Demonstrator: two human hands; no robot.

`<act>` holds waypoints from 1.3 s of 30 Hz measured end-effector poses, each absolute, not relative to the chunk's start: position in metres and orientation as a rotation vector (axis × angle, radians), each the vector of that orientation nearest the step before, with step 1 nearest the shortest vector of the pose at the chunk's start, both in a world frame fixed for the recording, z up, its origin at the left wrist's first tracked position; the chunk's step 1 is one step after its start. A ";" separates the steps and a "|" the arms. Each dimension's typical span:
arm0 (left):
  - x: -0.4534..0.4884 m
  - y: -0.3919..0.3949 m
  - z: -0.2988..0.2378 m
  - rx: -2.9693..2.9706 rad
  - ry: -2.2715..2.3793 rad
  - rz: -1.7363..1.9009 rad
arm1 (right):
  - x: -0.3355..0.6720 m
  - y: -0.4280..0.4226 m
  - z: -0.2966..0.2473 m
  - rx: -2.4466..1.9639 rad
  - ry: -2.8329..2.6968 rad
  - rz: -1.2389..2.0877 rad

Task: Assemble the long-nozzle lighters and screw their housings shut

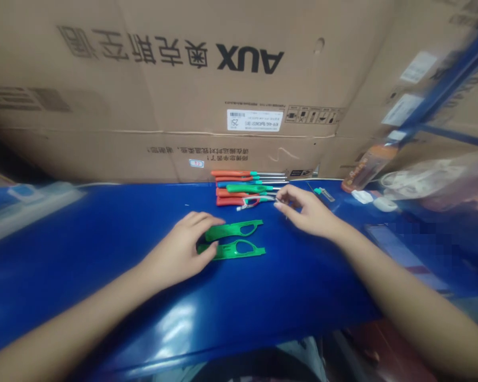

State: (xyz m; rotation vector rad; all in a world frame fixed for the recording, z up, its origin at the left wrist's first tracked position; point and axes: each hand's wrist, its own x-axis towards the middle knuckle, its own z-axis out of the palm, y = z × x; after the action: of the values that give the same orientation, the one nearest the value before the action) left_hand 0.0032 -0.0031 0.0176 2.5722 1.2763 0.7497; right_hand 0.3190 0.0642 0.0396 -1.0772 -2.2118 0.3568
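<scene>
Two green plastic handle shells [250, 250] lie side by side on the blue table, each with a trigger-guard-shaped opening. My left hand [187, 241] rests at their left ends, its thumb by the nearer shell and its forefinger by the farther one, fingers apart. Beyond them is a row of assembled long-nosed lighters [245, 189] with red, orange, blue and green handles and metal rods. My right hand [305, 209] is close to the rod ends, thumb and forefinger pinched together. A small thin piece seems to be at those fingertips, too blurred to name.
A large cardboard box [163, 101] stands behind the table [239, 307]. At right are an orange-capped bottle [369, 168], small teal and metal parts [323, 194], white pieces [384, 204], a plastic bag [422, 178] and a phone-like flat object [402, 257]. Clear plastic packaging [32, 207] lies left.
</scene>
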 end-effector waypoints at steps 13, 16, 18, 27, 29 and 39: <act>0.014 -0.018 0.012 2.580 1.138 1.001 | 0.294 0.036 0.023 -0.948 -2.269 0.948; 0.014 -0.016 0.010 2.604 1.100 1.041 | 0.297 0.038 0.023 -0.941 -2.319 0.914; 0.014 -0.015 0.009 2.610 1.100 1.064 | 0.299 0.039 0.023 -0.938 -2.365 0.887; 0.015 -0.016 0.008 2.602 1.081 0.913 | 0.301 0.042 0.024 -0.959 -2.449 0.873; 0.014 -0.016 0.008 2.604 1.074 0.900 | 0.300 0.042 0.025 -0.950 -2.457 0.896; 0.014 -0.013 0.006 2.612 1.061 0.980 | 0.299 0.042 0.021 -0.823 -2.566 0.992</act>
State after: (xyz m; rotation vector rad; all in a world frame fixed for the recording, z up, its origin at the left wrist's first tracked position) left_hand 0.0135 -0.0125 0.0057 2.6120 1.0612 0.9797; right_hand 0.2994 0.0421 0.0208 -0.8233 -2.5656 0.9924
